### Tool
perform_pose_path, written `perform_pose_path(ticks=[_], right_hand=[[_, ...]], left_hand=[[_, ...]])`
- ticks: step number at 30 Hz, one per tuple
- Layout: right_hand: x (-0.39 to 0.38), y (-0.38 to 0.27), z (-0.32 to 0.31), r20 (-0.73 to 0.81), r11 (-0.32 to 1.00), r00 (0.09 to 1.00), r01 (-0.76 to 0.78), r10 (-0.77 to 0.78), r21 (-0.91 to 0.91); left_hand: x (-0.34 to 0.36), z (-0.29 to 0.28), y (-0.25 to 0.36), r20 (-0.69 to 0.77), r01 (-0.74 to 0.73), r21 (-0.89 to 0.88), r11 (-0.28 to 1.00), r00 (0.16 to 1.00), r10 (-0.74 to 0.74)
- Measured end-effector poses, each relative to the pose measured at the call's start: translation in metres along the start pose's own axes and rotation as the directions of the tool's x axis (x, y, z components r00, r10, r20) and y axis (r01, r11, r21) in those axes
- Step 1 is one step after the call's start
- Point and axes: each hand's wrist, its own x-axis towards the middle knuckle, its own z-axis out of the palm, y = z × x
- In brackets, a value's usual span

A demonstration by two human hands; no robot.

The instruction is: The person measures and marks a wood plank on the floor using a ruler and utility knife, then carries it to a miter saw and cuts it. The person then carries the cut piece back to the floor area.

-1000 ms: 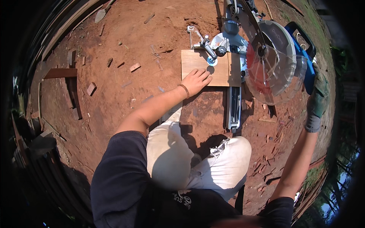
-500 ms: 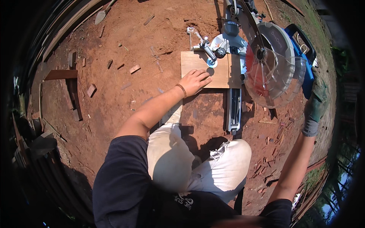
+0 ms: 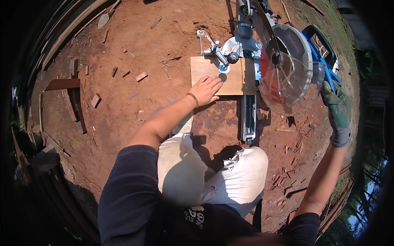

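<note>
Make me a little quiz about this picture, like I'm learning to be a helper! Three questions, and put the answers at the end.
1. True or false: there is a bracelet on the left wrist.

2. What is under the left hand?
a) a towel
b) a wooden board
c) a metal bucket

3. Fill in the missing colour: the right hand, next to the blue part of the saw, wears a ____ glove.

Key: 1. True. 2. b. 3. Green.
</note>
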Motion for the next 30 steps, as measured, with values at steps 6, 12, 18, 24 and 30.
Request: perform_pose_path(ticks=[6,12,18,24,30], right_hand=[[0.000,-0.020,0.000,0.083,0.985,0.987,-0.143,0.135,0.100],[-0.007,-0.013,0.009,0.077,0.994,0.993,-0.098,0.095,0.037],[-0.014,0.001,0.015,0.066,0.998,0.998,-0.015,0.019,-0.063],[-0.013,0.005,0.017,0.078,0.997,0.997,-0.004,0.009,-0.072],[-0.019,-0.009,0.018,0.019,0.991,0.999,-0.024,0.027,-0.129]], left_hand=[[0.003,0.006,0.004,-0.019,0.076,0.056,0.996,0.997,-0.075],[0.002,0.008,0.000,-0.004,0.071,0.018,0.997,0.997,-0.071],[-0.020,0.007,0.003,-0.033,0.207,0.006,0.978,0.978,-0.207],[-0.027,0.003,0.007,0.008,0.269,-0.042,0.962,0.963,-0.269],[-0.026,0.001,0.015,0.019,0.323,-0.036,0.946,0.946,-0.323]])
